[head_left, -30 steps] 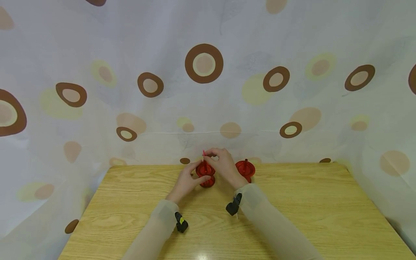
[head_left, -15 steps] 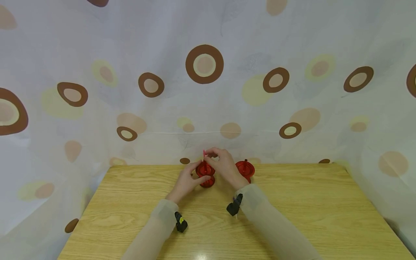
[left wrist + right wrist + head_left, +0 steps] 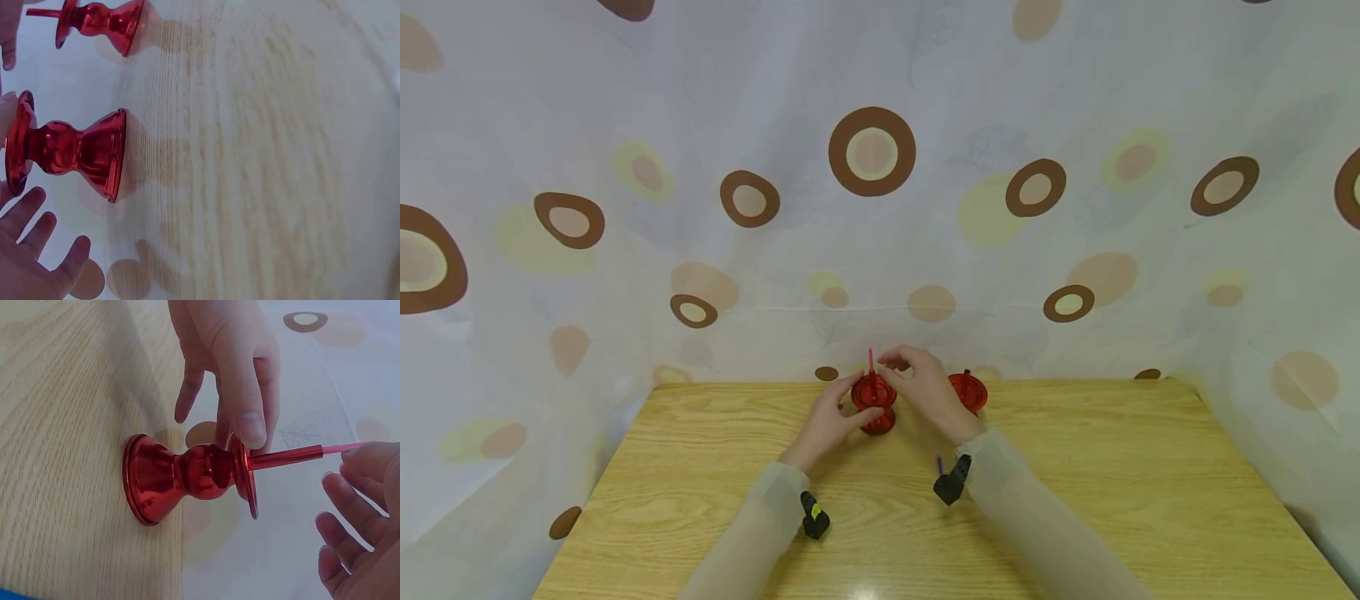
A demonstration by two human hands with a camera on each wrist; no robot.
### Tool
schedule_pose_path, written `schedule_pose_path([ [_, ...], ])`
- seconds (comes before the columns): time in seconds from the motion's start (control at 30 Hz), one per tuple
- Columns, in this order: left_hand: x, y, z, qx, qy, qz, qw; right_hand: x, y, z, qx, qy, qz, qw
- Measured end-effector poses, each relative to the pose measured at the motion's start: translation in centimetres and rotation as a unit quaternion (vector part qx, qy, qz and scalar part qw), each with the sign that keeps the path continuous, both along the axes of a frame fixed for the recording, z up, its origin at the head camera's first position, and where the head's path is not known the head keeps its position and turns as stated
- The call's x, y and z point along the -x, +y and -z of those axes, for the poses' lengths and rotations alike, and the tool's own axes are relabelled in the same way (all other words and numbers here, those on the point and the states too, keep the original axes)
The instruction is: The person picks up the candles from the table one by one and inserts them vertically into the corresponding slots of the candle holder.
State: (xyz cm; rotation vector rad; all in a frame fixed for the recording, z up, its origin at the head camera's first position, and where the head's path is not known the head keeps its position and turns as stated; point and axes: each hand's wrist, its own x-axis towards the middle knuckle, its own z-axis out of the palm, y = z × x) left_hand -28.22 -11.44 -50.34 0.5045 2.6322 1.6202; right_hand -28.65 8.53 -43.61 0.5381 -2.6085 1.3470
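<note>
A shiny red candlestick (image 3: 877, 422) stands upright on the table, and a thin pink stick (image 3: 871, 359) rises from the tube above its dish. My left hand (image 3: 829, 421) holds the dish's rim, thumb (image 3: 252, 428) on the near side and fingers partly hidden behind. My right hand (image 3: 925, 385) is just right of the pink stick, its thumb and fingers apart, overlapping the stick in the right wrist view. Behind the right hand stands a second red candlestick (image 3: 972, 392), whose tube shows no stick; in the left wrist view this candlestick (image 3: 100, 20) is at the top.
The wooden table (image 3: 1112, 492) reaches toward me, its back edge against a patterned cloth (image 3: 1000, 108) that also hangs at both sides. A black wrist camera (image 3: 952, 481) sits on my right sleeve, another black camera (image 3: 816, 518) on my left one.
My right hand has let go of the pink stick and moved slightly right, so more of the stick shows. The left hand stays on the candlestick.
</note>
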Motion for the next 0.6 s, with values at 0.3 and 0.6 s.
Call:
schedule_pose_path([
  [0.3, -0.4, -0.3, -0.6, -0.009, 0.012, -0.002, 0.9999, -1.1, 0.9, -0.7, -0.019, 0.014, -0.019, 1.000],
  [0.6, -0.9, -0.5, -0.8, 0.001, 0.035, -0.005, 0.9994, -1.9, 2.2, -0.8, -0.041, 0.025, -0.019, 0.999],
])
